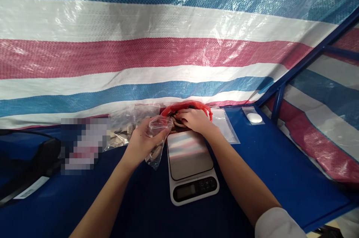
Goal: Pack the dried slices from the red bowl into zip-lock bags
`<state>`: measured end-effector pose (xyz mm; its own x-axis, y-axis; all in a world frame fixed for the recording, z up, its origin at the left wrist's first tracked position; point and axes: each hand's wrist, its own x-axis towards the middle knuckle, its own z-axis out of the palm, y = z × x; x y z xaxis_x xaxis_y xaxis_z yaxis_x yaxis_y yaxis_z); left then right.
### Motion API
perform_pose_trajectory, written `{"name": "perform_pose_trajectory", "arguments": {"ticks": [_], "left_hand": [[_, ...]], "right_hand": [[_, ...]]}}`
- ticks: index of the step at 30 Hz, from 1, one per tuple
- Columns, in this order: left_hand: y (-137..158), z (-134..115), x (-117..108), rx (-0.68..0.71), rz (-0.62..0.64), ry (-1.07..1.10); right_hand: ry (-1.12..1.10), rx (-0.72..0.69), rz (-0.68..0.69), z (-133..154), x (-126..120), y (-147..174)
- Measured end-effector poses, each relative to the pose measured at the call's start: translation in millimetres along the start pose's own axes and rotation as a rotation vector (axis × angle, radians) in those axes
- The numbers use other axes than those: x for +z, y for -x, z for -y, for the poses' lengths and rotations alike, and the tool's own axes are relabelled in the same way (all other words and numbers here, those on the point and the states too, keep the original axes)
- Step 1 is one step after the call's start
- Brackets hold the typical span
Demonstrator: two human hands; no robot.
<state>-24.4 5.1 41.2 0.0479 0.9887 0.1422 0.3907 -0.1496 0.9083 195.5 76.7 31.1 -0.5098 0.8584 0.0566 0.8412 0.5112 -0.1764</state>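
My left hand [140, 139] is closed around a clear zip bag [155, 157] with some brownish pieces in its lower part. The bag's mouth points up, close to a red plastic bag [168, 110]. Inside that red bag lie brown, dried-looking pieces [176, 122], whose exact kind I cannot make out. My right hand [195, 119] reaches among them with bent fingers, and its fingertips are partly hidden. Just in front of the red bag stands a white kitchen scale [191, 155] with a bare metal plate and a dark display.
Filled clear bags [120, 135] lie left of the red bag. Flat clear bags [228, 127] are on its right. Farther right, a small bag holds a white oval object [254, 118]. A black device [36, 168] occupies the left. Striped sheeting [140, 54] walls the blue table [269, 170].
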Motion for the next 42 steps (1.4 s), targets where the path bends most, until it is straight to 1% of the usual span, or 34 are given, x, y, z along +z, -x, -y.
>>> {"name": "perform_pose_trajectory", "arguments": {"ticks": [6, 14, 18, 24, 27, 31, 34, 36, 39, 42], "left_hand": [[1, -4, 2, 0.002, 0.006, -0.007], [3, -11, 5, -0.001, 0.023, 0.055], [4, -10, 5, -0.007, 0.028, 0.056], [3, -7, 7, 0.010, 0.021, 0.058], [3, -7, 7, 0.043, 0.027, 0.046], [5, -3, 8, 0.094, 0.026, 0.031], [5, 0, 10, 0.135, 0.027, 0.025], [5, 1, 11, 0.155, 0.051, 0.006], [5, -2, 12, 0.192, 0.087, -0.035], [7, -6, 14, 0.250, 0.111, -0.047]], "right_hand": [[-0.008, -0.053, -0.072, -6, 6, 3], [-0.079, -0.113, -0.153, -10, 9, 4], [-0.097, -0.098, -0.132, -10, 9, 3], [-0.148, -0.053, -0.157, -12, 11, 2], [-0.275, -0.076, -0.198, -16, 7, 4], [-0.605, -0.102, -0.252, -19, -7, 11], [-0.881, -0.129, -0.234, -17, -22, 18], [-1.001, -0.157, -0.199, -12, -31, 22], [-1.072, -0.221, -0.143, -3, -40, 26], [-1.061, -0.282, -0.103, 8, -44, 28]]}}
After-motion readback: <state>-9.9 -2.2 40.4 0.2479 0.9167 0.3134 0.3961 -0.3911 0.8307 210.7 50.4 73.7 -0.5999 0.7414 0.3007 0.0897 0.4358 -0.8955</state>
